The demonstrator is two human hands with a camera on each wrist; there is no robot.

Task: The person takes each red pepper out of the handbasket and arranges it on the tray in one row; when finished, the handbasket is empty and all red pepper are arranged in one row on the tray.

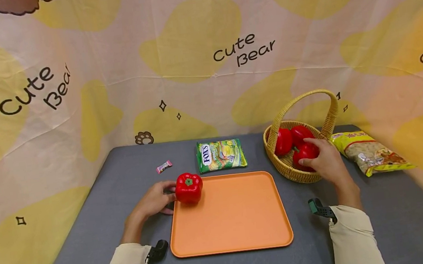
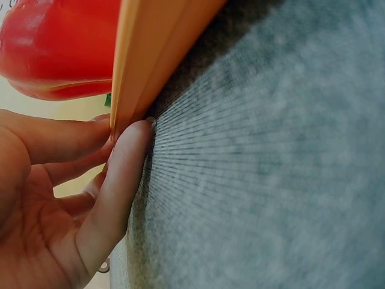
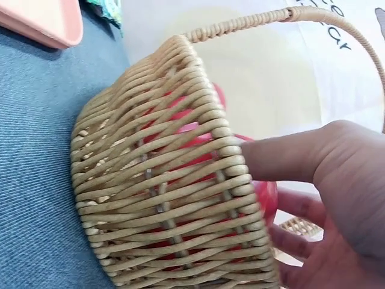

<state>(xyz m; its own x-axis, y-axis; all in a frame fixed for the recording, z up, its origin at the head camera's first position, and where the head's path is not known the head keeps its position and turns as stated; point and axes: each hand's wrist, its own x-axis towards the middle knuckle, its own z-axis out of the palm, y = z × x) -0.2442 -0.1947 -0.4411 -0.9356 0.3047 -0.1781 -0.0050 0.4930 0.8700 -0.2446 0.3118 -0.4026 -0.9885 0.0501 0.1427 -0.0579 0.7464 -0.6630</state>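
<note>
My left hand (image 1: 158,199) pinches the left rim of an orange tray (image 1: 230,217); the left wrist view has the thumb low at the rim and fingers above. On the tray's upper left corner stands a red bell pepper (image 1: 189,189), close to those fingers but not held. At the right, my right hand (image 1: 327,161) reaches into a wicker basket (image 1: 300,176) and grips a red bell pepper (image 1: 307,153) between thumb and fingers. Two more red peppers (image 1: 284,140) lie behind it in the basket. The basket wall partly hides the gripped pepper in the right wrist view.
Behind the tray lies a green Fox's candy bag (image 1: 221,155), with a small pink wrapped sweet (image 1: 164,167) to its left. A yellow food bag (image 1: 370,152) sits right of the basket, whose tall handle (image 1: 302,96) arches over it. A patterned cloth backs the grey table (image 1: 135,159).
</note>
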